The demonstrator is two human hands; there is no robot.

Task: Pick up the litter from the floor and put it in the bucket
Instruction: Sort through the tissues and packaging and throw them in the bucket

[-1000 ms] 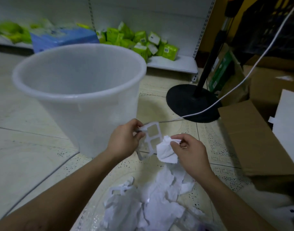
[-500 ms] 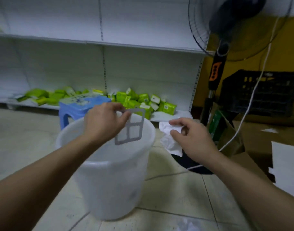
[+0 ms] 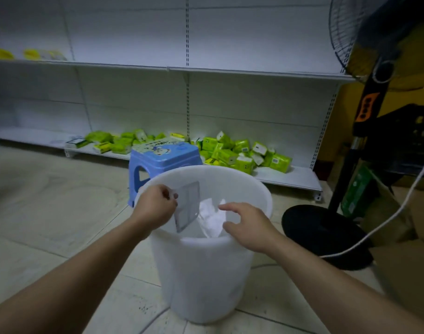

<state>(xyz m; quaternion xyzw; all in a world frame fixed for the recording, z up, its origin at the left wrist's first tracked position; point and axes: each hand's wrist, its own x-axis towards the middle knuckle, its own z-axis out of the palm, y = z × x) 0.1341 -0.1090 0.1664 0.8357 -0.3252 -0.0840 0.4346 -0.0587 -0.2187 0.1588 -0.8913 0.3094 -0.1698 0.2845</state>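
A white translucent bucket (image 3: 206,273) stands on the tiled floor in front of me. My left hand (image 3: 155,208) is over its left rim, fingers pinched on the corner of a flat clear plastic frame (image 3: 187,206) that hangs down inside the bucket's mouth. Over the right side of the mouth, my right hand (image 3: 244,220) has its fingers spread and holds nothing. A crumpled white paper (image 3: 212,219) lies loose just below and left of that hand, inside the bucket.
A blue plastic stool (image 3: 165,156) stands right behind the bucket. Green packs (image 3: 230,153) lie on the bottom shelf. A black fan base (image 3: 326,235) with a white cable (image 3: 398,208) is at the right, beside cardboard boxes (image 3: 403,273).
Both hands rose from the litter pile on the floor to the bucket's mouth. My right hand let go of the crumpled paper. My left hand lowered the plastic frame into the opening.
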